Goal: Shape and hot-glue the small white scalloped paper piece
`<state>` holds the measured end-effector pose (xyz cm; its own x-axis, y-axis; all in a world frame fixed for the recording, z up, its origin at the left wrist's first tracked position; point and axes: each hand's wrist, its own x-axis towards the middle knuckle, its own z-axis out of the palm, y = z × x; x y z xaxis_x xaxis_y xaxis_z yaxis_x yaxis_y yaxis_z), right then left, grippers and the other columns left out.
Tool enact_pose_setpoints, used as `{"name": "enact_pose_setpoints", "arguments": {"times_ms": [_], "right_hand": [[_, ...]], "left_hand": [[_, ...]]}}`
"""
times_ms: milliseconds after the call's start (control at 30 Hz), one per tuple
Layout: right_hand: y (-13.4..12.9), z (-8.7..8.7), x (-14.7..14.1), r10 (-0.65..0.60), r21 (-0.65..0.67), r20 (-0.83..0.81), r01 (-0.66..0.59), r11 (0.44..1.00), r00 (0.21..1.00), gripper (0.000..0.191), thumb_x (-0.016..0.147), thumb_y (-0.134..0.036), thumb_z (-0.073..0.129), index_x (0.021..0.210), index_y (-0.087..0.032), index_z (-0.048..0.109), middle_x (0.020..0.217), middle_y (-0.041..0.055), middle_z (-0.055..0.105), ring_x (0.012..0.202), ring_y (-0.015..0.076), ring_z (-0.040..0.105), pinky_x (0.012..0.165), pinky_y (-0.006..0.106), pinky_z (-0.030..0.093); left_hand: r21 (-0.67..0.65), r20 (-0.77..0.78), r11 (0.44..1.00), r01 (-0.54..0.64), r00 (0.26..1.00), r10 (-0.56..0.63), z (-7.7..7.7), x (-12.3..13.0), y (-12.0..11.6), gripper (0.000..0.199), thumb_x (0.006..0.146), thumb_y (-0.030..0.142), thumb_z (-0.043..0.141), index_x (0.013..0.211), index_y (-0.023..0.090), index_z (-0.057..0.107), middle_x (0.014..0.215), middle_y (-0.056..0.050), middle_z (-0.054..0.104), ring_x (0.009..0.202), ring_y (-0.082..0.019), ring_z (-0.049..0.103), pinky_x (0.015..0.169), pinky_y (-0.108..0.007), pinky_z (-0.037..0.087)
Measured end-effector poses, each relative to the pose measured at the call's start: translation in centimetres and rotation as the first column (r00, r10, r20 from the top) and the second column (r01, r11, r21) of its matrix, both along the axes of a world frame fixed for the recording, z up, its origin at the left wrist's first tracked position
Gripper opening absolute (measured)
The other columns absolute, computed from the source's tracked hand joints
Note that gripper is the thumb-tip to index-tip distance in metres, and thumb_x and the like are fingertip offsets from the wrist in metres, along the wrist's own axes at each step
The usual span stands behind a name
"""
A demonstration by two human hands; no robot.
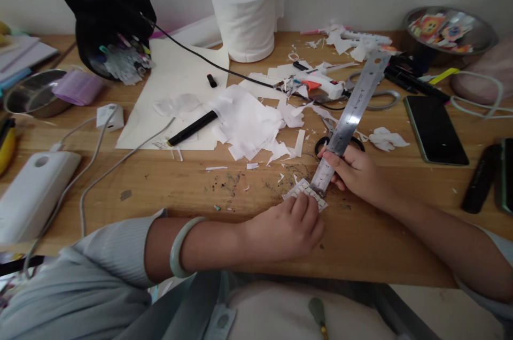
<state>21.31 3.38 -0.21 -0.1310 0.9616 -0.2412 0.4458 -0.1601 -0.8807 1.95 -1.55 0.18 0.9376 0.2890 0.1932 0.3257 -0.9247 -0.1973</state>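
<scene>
My right hand (355, 173) is closed around the lower part of a long metal ruler (352, 110), which slants up and away to the right. The ruler's near end meets a small white piece of paper (298, 188) with a dark crackle-like pattern. Curled fingers of my left hand (288, 225) hold that piece near the table's front; part of it is hidden under them. Scissors with black handles (321, 145) lie partly beneath the ruler, just beyond my right hand.
Paper scraps (250, 121), a black marker (192, 128) and a glue gun (326, 86) lie beyond my hands. A tissue roll (244, 19) stands at the back. To the right are a phone (436, 129) and a metal bowl (414, 35); cables and a white power bank (38, 195) occupy the left.
</scene>
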Motion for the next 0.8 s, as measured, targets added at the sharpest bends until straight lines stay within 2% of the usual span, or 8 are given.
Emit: {"name": "enact_pose_setpoints", "arguments": {"times_ms": [233, 433, 800], "right_hand": [[-0.01, -0.04, 0.07, 0.023, -0.011, -0.004, -0.023, 1.000, 1.000, 0.027, 0.084, -0.047, 0.048, 0.089, -0.022, 0.054, 0.048, -0.0057, 0.049, 0.035, 0.0083, 0.044, 0.035, 0.022, 0.033], [0.04, -0.12, -0.02, -0.059, 0.030, -0.030, 0.060, 0.998, 0.998, 0.032, 0.084, -0.051, 0.046, 0.088, -0.021, 0.056, 0.047, -0.0049, 0.048, 0.035, 0.0090, 0.043, 0.034, 0.023, 0.031], [0.01, -0.05, -0.16, -0.032, 0.005, -0.030, 0.032, 0.999, 0.999, 0.028, 0.083, -0.050, 0.048, 0.087, -0.023, 0.055, 0.046, -0.0055, 0.047, 0.034, 0.0096, 0.043, 0.034, 0.024, 0.032]], "left_hand": [[0.025, 0.030, 1.000, 0.002, 1.000, -0.002, -0.08, 0.01, -0.04, 0.019, 0.089, 0.015, 0.039, 0.094, 0.008, 0.056, 0.100, -0.016, 0.064, 0.086, -0.021, 0.063, 0.072, -0.032, 0.050], [0.004, 0.009, 1.000, 0.007, 1.000, -0.007, 0.08, -0.02, 0.00, 0.020, 0.089, 0.014, 0.038, 0.094, 0.008, 0.057, 0.098, -0.015, 0.065, 0.084, -0.021, 0.063, 0.068, -0.031, 0.050], [0.017, 0.005, 1.000, 0.008, 1.000, -0.008, 0.03, 0.00, 0.07, 0.020, 0.090, 0.015, 0.038, 0.095, 0.009, 0.056, 0.100, -0.016, 0.064, 0.087, -0.020, 0.062, 0.071, -0.031, 0.050]]}}
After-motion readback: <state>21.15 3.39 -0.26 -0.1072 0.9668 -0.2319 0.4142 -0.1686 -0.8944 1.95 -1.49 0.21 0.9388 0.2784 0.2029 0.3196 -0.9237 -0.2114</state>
